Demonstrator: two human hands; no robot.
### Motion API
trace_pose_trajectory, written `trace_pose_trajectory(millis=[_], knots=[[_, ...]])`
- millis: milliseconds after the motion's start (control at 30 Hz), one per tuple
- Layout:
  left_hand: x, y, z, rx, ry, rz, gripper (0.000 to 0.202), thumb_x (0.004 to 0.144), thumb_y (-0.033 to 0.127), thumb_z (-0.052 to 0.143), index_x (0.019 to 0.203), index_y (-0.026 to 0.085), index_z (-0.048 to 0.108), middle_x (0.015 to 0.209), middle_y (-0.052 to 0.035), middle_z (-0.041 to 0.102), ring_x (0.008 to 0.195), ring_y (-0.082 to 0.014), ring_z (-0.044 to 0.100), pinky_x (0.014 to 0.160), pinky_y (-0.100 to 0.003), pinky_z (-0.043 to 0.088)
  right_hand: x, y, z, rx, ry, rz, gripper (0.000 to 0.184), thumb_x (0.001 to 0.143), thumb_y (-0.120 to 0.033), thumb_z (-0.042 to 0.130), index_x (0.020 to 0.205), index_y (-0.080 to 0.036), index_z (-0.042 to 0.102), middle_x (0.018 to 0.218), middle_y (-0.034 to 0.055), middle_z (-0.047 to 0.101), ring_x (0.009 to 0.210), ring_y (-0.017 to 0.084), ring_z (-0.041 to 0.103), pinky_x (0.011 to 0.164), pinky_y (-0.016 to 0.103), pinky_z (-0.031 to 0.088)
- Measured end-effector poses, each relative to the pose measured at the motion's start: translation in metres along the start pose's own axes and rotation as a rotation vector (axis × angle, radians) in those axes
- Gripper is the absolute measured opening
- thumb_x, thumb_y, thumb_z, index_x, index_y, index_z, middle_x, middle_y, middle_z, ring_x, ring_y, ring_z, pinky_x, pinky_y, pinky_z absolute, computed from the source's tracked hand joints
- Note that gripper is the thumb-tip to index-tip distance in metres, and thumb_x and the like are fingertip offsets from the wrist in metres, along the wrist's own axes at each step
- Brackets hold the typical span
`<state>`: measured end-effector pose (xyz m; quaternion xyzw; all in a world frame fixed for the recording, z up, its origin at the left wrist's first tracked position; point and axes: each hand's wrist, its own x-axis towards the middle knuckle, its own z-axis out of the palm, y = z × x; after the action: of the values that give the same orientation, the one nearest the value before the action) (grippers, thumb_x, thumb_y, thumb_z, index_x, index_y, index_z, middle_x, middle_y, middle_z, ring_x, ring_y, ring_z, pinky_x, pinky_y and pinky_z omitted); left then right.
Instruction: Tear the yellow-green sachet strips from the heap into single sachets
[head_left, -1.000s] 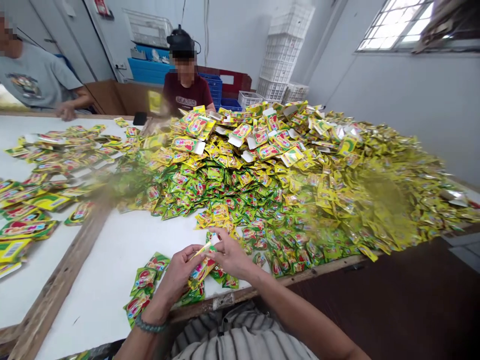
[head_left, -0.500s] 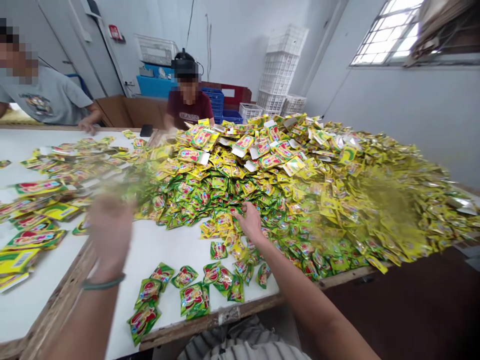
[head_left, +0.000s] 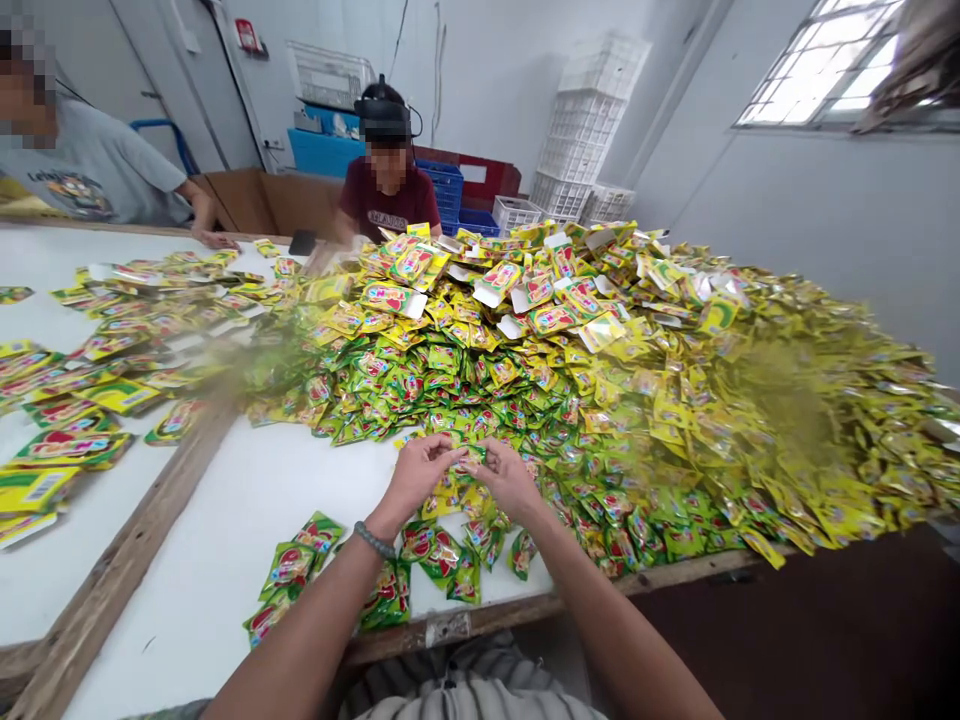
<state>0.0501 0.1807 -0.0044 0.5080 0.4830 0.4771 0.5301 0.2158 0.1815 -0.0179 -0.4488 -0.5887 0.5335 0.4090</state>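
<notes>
My left hand (head_left: 420,472), with a dark bracelet at its wrist, and my right hand (head_left: 508,480) meet in front of the pile. Both have thumb and fingers pinched together, and a small green packet (head_left: 472,456) shows between the fingertips. Right behind them rises a heap of green packets (head_left: 412,385) with red fruit prints. Under the hands lie a few yellow packets (head_left: 450,498). Nearer to me, several loose green packets (head_left: 442,555) rest on the white table (head_left: 202,560), some partly covered by my left forearm.
Open printed boxes (head_left: 499,283) top the heap, and yellow packets (head_left: 750,430) spread right. Flat cartons (head_left: 71,448) lie at left beyond a wooden strip (head_left: 142,545). Two people sit across the table. White crates (head_left: 581,130) stand stacked by the back wall.
My left hand has come from the wooden strip at left to the middle, beside my right hand. The green packet now shows between them. The view has shifted slightly.
</notes>
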Motion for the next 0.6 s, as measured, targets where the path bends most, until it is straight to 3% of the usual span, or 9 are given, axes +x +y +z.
trace_pose_trajectory(millis=[100, 167, 333, 500, 600], knots=[[-0.015, 0.0, -0.001, -0.306, 0.059, -0.182, 0.027, 0.053, 0.033, 0.081, 0.062, 0.015, 0.063, 0.06, 0.0014, 0.059, 0.053, -0.01, 0.051, 0.053, -0.022, 0.042, -0.01, -0.006, 0.009, 0.243, -0.089, 0.031, 0.031, 0.071, -0.039, 0.071, 0.093, -0.019, 0.061, 0.082, 0.0011, 0.065, 0.08, 0.015, 0.06, 0.08, 0.03, 0.046], [-0.021, 0.001, 0.0, -0.388, 0.094, -0.224, 0.03, 0.05, 0.032, 0.082, 0.065, 0.015, 0.063, 0.061, 0.0009, 0.06, 0.054, -0.0099, 0.053, 0.055, -0.023, 0.044, -0.013, -0.009, 0.015, 0.38, -0.074, 0.068, 0.033, 0.07, -0.04, 0.073, 0.092, -0.019, 0.061, 0.083, 0.0012, 0.066, 0.079, 0.015, 0.061, 0.08, 0.029, 0.047], [-0.023, 0.008, 0.009, -0.35, 0.267, -0.094, 0.028, 0.054, 0.034, 0.08, 0.07, 0.016, 0.064, 0.061, 0.0035, 0.059, 0.057, -0.0096, 0.051, 0.059, -0.023, 0.043, -0.014, -0.023, 0.034, 0.496, 0.082, 0.2, 0.036, 0.068, -0.043, 0.074, 0.09, -0.018, 0.06, 0.083, 0.0014, 0.066, 0.068, 0.012, 0.059, 0.063, 0.023, 0.048], [-0.02, 0.008, 0.001, -0.099, 0.192, -0.036, 0.03, 0.065, 0.045, 0.071, 0.072, 0.017, 0.063, 0.063, 0.0004, 0.062, 0.06, -0.0142, 0.056, 0.063, -0.027, 0.044, -0.014, -0.025, 0.03, 0.296, 0.22, 0.104, 0.039, 0.071, -0.042, 0.07, 0.1, -0.017, 0.061, 0.085, 0.0029, 0.067, 0.074, 0.016, 0.06, 0.069, 0.029, 0.051], [-0.02, -0.007, -0.011, 0.41, 0.223, -0.127, 0.034, 0.07, 0.053, 0.064, 0.065, 0.02, 0.058, 0.06, -0.0018, 0.061, 0.061, -0.0185, 0.057, 0.061, -0.028, 0.039, -0.015, -0.01, 0.016, 0.048, 0.296, 0.137, 0.043, 0.073, -0.047, 0.065, 0.104, -0.017, 0.063, 0.089, 0.0045, 0.067, 0.079, 0.019, 0.06, 0.072, 0.032, 0.05]])
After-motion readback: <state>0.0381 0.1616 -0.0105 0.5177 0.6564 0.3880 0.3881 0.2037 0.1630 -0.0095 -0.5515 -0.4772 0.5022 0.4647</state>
